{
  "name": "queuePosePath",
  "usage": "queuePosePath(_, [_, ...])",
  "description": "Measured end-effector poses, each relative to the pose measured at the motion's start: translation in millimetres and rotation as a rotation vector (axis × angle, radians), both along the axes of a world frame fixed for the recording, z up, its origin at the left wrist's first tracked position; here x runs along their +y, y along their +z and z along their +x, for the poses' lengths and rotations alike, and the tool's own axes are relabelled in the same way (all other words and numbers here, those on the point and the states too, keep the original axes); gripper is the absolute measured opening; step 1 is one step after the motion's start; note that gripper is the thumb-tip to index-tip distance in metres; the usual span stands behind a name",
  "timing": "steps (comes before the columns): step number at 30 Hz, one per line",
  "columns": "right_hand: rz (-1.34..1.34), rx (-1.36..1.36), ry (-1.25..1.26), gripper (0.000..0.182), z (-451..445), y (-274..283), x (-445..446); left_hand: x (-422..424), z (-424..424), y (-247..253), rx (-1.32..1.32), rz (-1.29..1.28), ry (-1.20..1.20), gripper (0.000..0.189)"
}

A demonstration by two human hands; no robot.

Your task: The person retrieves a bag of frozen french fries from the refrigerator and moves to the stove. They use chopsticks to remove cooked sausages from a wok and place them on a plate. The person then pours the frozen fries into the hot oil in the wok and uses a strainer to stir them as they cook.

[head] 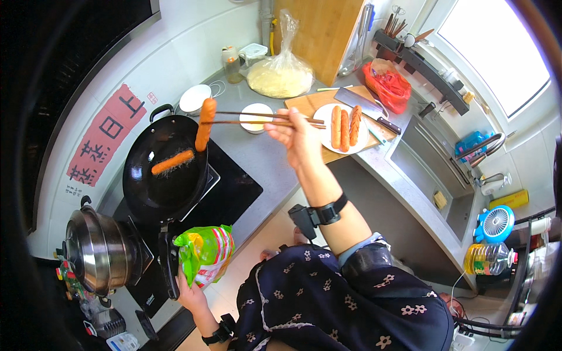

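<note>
My right hand (295,136) holds a pair of wooden chopsticks (263,118), whose tips pinch an upright sausage (206,125) over the right rim of a black wok (153,197). Inside the wok, another sausage (172,162) lies in bubbling oil. My left hand (192,291) is shut on a green plastic food bag (208,252), beside the wok's handle (168,263); whether it also touches the handle I cannot tell. Several scored sausages (345,130) rest on a white plate (322,138), which sits partly on a wooden cutting board (303,102).
A lidded steel pot (99,250) stands on the hob (232,188), left of the bag. Behind the plate lie a cleaver (358,101) and a red plastic bag (393,87). A small bowl (256,127) is behind the chopsticks. The sink (428,175) is at the right.
</note>
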State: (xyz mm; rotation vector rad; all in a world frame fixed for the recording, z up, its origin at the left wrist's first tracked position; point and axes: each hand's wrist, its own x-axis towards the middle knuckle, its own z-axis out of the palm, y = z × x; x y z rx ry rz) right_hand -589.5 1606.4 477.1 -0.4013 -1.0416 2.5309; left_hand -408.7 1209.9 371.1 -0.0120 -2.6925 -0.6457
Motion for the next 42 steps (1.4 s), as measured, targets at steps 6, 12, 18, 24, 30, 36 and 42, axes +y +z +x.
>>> queuePosePath(6, [0.059, 0.056, -0.244, 0.028, 38.8, 3.6, 86.0, 2.6, 1.6, 1.2, 0.001, 0.003, 0.008, 0.051])
queuePosePath(12, [0.201, -0.001, -0.449, 0.028, 78.7, -17.6, 155.8, -0.9, 2.3, -2.0, -0.043, -0.009, 0.05, 0.047])
queuePosePath(18, [0.24, -0.106, -0.566, 0.026, 100.6, -43.2, 186.4, -7.0, 2.6, -8.2, -0.046, -0.015, 0.049, 0.043])
queuePosePath(24, [0.302, -0.157, -0.593, 0.025, 80.2, -54.5, 201.7, -3.4, 1.9, -8.5, -0.006, -0.006, 0.048, 0.044])
queuePosePath(30, [0.326, -0.205, -0.556, 0.025, 32.2, -55.7, 217.7, 7.1, -0.4, 6.4, 0.001, 0.012, 0.024, 0.043])
queuePosePath(36, [0.352, -0.26, -0.532, 0.024, 6.8, -61.0, 222.1, 11.7, 1.0, 13.5, -0.056, 0.041, 0.039, 0.048])
queuePosePath(42, [0.549, -0.242, -0.529, 0.025, -0.8, -37.1, 211.2, 8.7, 2.0, 5.5, -0.064, 0.044, 0.061, 0.049])
